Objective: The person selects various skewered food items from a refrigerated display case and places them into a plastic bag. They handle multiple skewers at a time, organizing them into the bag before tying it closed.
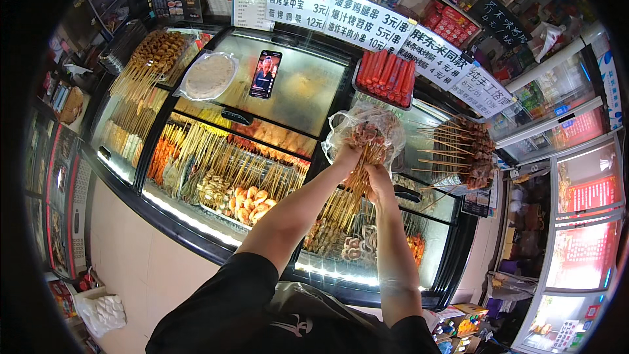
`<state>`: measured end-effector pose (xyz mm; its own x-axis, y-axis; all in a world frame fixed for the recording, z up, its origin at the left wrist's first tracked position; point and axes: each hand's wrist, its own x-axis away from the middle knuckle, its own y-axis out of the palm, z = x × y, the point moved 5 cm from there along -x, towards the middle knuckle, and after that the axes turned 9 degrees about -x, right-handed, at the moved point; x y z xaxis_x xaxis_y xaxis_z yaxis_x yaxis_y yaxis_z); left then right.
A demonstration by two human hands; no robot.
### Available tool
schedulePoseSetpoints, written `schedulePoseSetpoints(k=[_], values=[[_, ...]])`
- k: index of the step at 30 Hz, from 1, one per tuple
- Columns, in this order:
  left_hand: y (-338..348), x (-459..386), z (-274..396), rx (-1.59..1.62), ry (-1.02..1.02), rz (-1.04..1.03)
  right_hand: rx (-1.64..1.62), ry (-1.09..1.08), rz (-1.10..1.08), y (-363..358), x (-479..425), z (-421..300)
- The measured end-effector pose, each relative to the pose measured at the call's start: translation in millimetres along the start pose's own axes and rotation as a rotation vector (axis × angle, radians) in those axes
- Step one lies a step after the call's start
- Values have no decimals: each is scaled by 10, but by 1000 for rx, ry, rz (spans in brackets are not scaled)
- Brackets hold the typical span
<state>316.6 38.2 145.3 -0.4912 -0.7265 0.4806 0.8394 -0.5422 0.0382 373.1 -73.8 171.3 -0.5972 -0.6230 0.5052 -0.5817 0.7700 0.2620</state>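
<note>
Both of my hands are on one thick bundle of raw meat skewers (369,153) above the glass-topped display case. My left hand (348,157) grips the bundle near the meat, and my right hand (379,179) holds the bamboo sticks from the other side. A clear plastic bag (393,125) surrounds the meat end, while the bare sticks point down towards me. To the right, more meat skewers (479,152) lie fanned on a metal tray. Red wrapped sausages (385,76) fill a tray just beyond the bag.
A phone (266,73) and a bagged stack of flat rounds (210,76) rest on the display case's glass (304,83). Browned skewers (159,54) occupy a tray at the far left. Menu boards (339,7) line the back edge. Glass-door fridges (587,177) stand at right.
</note>
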Motion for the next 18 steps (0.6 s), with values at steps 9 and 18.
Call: schedulePoseSetpoints(k=[9, 18], values=[[128, 166, 328, -270, -52, -51, 127, -108, 200, 19, 141, -134], [-4, 404, 616, 225, -202, -295, -33, -93, 110, 14, 55, -151]])
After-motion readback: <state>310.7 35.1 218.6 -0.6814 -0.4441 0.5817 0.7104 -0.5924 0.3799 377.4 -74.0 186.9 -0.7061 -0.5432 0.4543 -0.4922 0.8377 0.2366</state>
